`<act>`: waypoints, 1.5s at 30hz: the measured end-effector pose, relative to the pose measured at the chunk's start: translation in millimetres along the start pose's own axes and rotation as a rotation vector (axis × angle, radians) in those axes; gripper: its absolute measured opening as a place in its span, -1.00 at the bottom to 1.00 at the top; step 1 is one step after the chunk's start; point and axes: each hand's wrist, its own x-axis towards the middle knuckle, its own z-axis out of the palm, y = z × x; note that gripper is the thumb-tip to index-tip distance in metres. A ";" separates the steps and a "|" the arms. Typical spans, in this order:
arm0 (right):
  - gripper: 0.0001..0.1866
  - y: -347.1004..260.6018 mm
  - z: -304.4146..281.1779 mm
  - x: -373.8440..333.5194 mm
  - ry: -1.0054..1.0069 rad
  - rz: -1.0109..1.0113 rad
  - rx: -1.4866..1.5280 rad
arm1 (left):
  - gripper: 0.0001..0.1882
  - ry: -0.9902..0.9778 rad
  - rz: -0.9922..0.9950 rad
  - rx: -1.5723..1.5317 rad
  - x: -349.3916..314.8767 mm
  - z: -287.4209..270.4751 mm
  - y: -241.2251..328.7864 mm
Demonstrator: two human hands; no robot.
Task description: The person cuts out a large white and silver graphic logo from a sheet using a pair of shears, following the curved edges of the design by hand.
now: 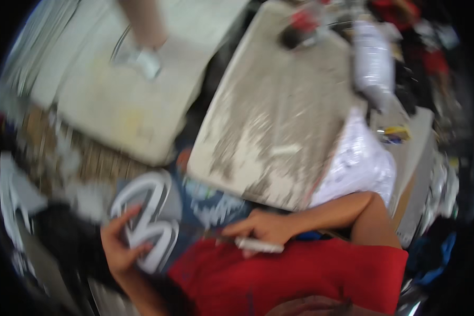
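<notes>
Cluttered workbench; left hand grips white letter.

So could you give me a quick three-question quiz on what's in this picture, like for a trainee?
1. True or false: the right hand holds a slim white stick-like tool.
2. What does the left hand grip?
3. The red cloth lies: A) at the bottom, B) at the top left.

Key: 1 true. 2 The dark panel with a big white looped shape. 3 A.
</notes>
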 end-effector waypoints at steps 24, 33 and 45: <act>-0.37 -10.4 -2.4 6.1 -0.075 0.159 0.224 | -0.25 -0.097 0.157 -0.167 8.0 8.4 14.5; -0.34 -4.9 -2.1 6.9 -0.058 0.119 0.203 | -0.21 -0.060 0.135 -0.224 5.2 16.2 6.3; -0.08 -2.7 -1.9 5.7 -0.059 0.115 0.195 | -0.22 -0.072 0.143 -0.232 2.1 13.7 2.0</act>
